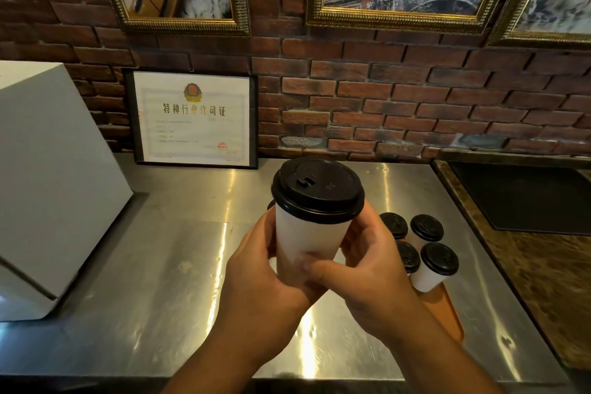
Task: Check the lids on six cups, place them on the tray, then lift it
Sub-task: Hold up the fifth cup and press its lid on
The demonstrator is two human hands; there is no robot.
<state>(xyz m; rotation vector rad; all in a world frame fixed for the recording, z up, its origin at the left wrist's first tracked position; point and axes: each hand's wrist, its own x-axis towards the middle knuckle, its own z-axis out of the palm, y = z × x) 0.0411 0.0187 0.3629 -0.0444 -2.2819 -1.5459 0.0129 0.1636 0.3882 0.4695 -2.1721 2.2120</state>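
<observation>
A: Where's the cup point(307, 240)?
B: Up off the worktop point(153, 281), upright btwn both hands, approx centre of view. It has a smooth white paper wall, tapering downward. The black plastic lid point(317, 190) has a raised rim and a small sip slot.
A: Lid seated?
B: The rim looks flush on the near side. Far side, can't tell.
A: Fingers?
B: The left hand point(252, 272) wraps the cup's left side, fingers point(268, 227) curled toward the back. The right hand point(371, 262) curls round the right side just under the lid rim, thumb pressed across the lower front.
A: Tray?
B: The orange tray point(447, 317) is flat w/ a rounded corner. It sits on the worktop to the right, partly behind the right hand. Four cups point(427, 277) stand on it, packed close in two pairs, w/ the same white walls and black lids.
A: Surroundings?
B: The worktop's brushed steel, scuffed, w/ glare streaks. Behind it is a rough red brick wall point(383, 99) w/ a black-framed certificate point(195, 118) leaning on it. There's a boxy white appliance point(48, 185) at left. At right, a dark matte panel point(527, 195) is set in mottled brown stone.
</observation>
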